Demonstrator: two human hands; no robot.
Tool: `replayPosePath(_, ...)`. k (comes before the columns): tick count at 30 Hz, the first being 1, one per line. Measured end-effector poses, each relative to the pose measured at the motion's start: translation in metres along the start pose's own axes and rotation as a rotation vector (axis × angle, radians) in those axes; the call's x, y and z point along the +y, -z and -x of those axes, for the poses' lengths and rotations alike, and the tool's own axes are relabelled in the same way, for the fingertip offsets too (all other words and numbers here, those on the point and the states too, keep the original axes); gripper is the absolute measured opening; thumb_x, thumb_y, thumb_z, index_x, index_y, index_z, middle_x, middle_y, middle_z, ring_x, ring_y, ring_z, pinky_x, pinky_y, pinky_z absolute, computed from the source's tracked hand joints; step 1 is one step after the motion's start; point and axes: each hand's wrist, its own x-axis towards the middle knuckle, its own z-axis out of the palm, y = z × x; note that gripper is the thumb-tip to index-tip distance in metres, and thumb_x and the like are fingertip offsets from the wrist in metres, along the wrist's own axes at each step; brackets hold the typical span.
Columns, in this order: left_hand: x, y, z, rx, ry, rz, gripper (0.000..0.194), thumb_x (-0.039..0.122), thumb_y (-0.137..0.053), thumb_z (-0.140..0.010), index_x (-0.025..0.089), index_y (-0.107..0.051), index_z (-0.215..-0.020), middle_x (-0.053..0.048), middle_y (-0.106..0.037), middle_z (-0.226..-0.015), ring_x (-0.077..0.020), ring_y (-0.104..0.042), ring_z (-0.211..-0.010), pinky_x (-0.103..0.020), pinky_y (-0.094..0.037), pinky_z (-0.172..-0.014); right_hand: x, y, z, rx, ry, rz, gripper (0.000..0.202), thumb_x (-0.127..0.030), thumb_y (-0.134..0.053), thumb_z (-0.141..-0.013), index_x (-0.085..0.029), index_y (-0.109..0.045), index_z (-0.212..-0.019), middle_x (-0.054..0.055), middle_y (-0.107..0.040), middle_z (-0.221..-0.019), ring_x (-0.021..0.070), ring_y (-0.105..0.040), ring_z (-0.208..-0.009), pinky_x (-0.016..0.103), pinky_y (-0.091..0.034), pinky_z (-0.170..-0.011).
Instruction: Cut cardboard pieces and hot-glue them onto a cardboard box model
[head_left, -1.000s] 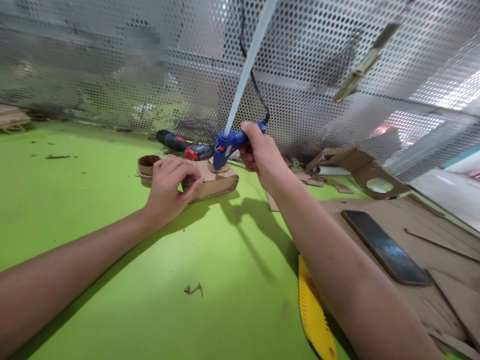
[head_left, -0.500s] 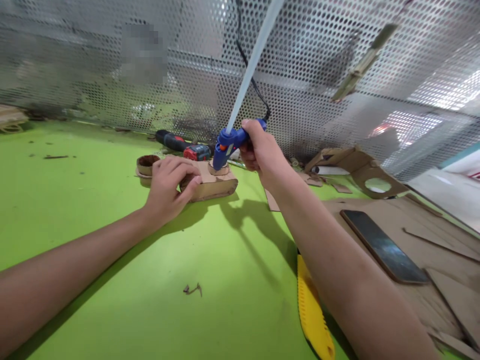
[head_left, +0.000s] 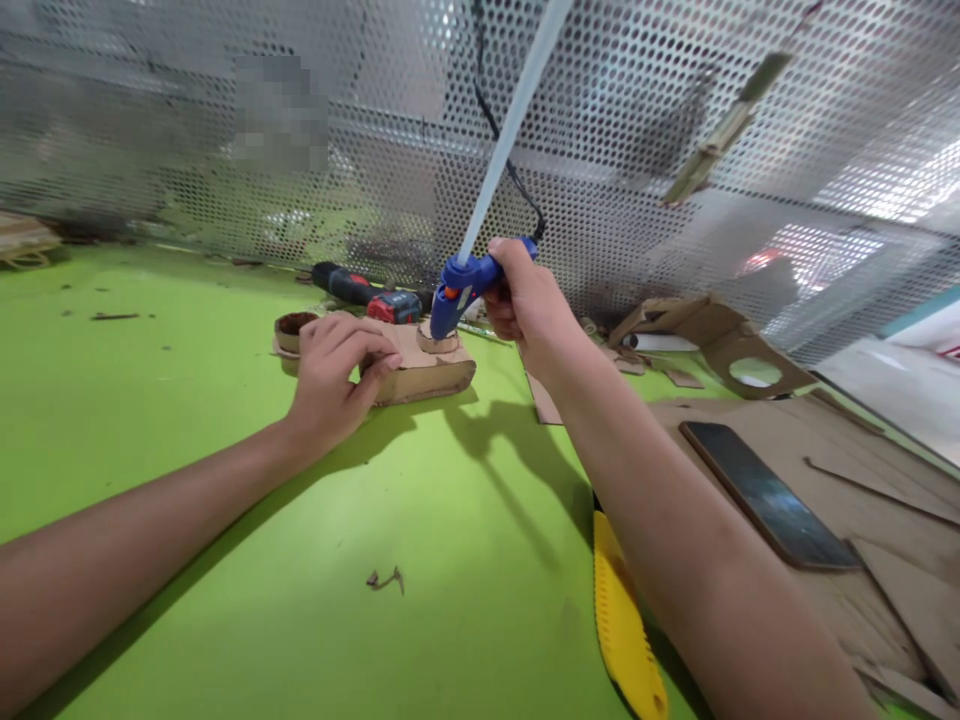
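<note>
My right hand (head_left: 521, 295) is closed around the handle of a blue glue gun (head_left: 454, 290). A long whitish glue stick (head_left: 510, 125) rises from the gun's back end. Its nozzle points down at a small round cardboard piece (head_left: 439, 343) on top of a cardboard box shape (head_left: 427, 380) with rounded ends; whether the tip touches cannot be told. My left hand (head_left: 337, 375) grips the left part of that box shape, thumb on the near side and fingers over the top. Just left of these fingers is a cardboard ring (head_left: 292, 328).
Behind the box shape lies a cordless power tool (head_left: 367, 292). A yellow-handled cutter (head_left: 626, 625) rests beside my right forearm. To the right, a phone (head_left: 765, 495) lies on cardboard sheets (head_left: 870, 440). A cut cardboard piece with a round hole (head_left: 720, 335) stands near the perforated metal screen (head_left: 615, 130).
The glue gun in my right hand has shifted very slightly to the right over the round piece. My left hand stays on the box shape.
</note>
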Motion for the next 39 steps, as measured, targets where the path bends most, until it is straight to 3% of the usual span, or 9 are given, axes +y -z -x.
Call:
replayPosePath(6, 0.006, 0.004, 0.000, -0.021, -0.159, 0.000, 0.016, 0.025, -0.071, -0.108, 0.024, -0.068, -0.092, -0.002, -0.078, -0.087, -0.0255, -0.068, -0.088, -0.047, -0.041, -0.093, -0.004, 0.000, 0.000, 0.028, -0.031, 0.011, 0.060, -0.047, -0.062, -0.108, -0.025, -0.038, -0.058, -0.007, -0.032, -0.047, 0.0056, -0.021, -0.037, 0.024, -0.015, -0.038)
replayPosePath(13, 0.044, 0.012, 0.002, -0.141, -0.581, 0.065, 0.025, 0.028, -0.070, -0.108, 0.025, -0.068, -0.083, 0.004, -0.075, -0.076, -0.0188, -0.072, -0.078, -0.044, -0.044, -0.095, -0.006, 0.001, 0.001, 0.075, -0.036, 0.018, 0.054, -0.037, -0.065, -0.104, -0.025, -0.042, -0.056, -0.007, -0.035, -0.046, 0.0067, -0.023, -0.039, 0.024, -0.016, -0.038)
replayPosePath(16, 0.050, 0.018, 0.001, -0.191, -0.599, 0.033, 0.020, 0.033, -0.067, -0.108, 0.023, -0.071, -0.090, 0.000, -0.079, -0.083, -0.0210, -0.075, -0.083, -0.045, -0.047, -0.096, -0.006, 0.002, 0.001, 0.079, -0.052, 0.006, 0.053, -0.036, -0.066, -0.103, -0.025, -0.042, -0.057, -0.007, -0.035, -0.046, 0.0068, -0.023, -0.039, 0.024, -0.017, -0.039)
replayPosePath(24, 0.017, 0.019, -0.023, 0.094, -0.179, 0.004, 0.007, 0.018, -0.064, -0.104, 0.023, -0.066, -0.100, -0.005, -0.076, -0.090, -0.0240, -0.072, -0.089, -0.042, -0.055, -0.083, -0.009, 0.010, -0.004, 0.081, -0.070, -0.014, 0.054, -0.039, -0.065, -0.103, -0.025, -0.043, -0.056, -0.008, -0.034, -0.044, 0.0069, -0.023, -0.039, 0.024, -0.016, -0.038)
replayPosePath(29, 0.040, 0.016, -0.052, 0.041, -0.270, 0.236, 0.019, 0.021, -0.058, -0.106, 0.023, -0.065, -0.089, -0.003, -0.075, -0.080, -0.0191, -0.070, -0.073, -0.036, -0.055, -0.071, -0.010, 0.015, -0.006, 0.070, -0.068, -0.027, 0.055, -0.043, -0.063, -0.103, -0.025, -0.041, -0.055, -0.008, -0.032, -0.043, 0.0068, -0.021, -0.038, 0.023, -0.017, -0.038)
replayPosePath(32, 0.048, 0.013, -0.071, 0.147, -0.153, 0.280, 0.025, 0.022, -0.052, -0.107, 0.023, -0.066, -0.087, -0.004, -0.072, -0.077, -0.0196, -0.068, -0.074, -0.036, -0.054, -0.070, -0.011, 0.017, -0.005, 0.065, -0.061, -0.041, 0.054, -0.045, -0.064, -0.101, -0.025, -0.042, -0.056, -0.009, -0.031, -0.044, 0.0065, -0.021, -0.038, 0.023, -0.017, -0.038)
replayPosePath(35, 0.033, 0.004, -0.088, 0.069, 0.120, 0.224, 0.027, 0.031, -0.055, -0.106, 0.022, -0.065, -0.083, -0.005, -0.070, -0.078, -0.0203, -0.064, -0.074, -0.037, -0.051, -0.070, -0.011, 0.017, -0.003, 0.059, -0.056, -0.045, 0.055, -0.045, -0.064, -0.101, -0.025, -0.042, -0.055, -0.008, -0.032, -0.043, 0.0064, -0.021, -0.038, 0.023, -0.017, -0.038)
replayPosePath(37, 0.015, -0.004, -0.094, -0.076, 0.361, 0.253, 0.026, 0.036, -0.056, -0.105, 0.021, -0.068, -0.088, -0.003, -0.068, -0.076, -0.0194, -0.062, -0.069, -0.034, -0.050, -0.066, -0.010, 0.016, -0.003, 0.059, -0.061, -0.045, 0.054, -0.045, -0.064, -0.101, -0.025, -0.042, -0.056, -0.008, -0.033, -0.044, 0.0064, -0.021, -0.038, 0.023, -0.017, -0.038)
replayPosePath(39, -0.001, -0.012, -0.093, -0.271, 0.451, 0.277, 0.024, 0.039, -0.059, -0.102, 0.020, -0.074, -0.098, -0.004, -0.075, -0.086, -0.0210, -0.067, -0.077, -0.034, -0.053, -0.071, -0.008, 0.015, -0.003, 0.053, -0.075, -0.040, 0.054, -0.046, -0.065, -0.101, -0.025, -0.042, -0.057, -0.008, -0.035, -0.045, 0.0063, -0.021, -0.038, 0.023, -0.018, -0.038)
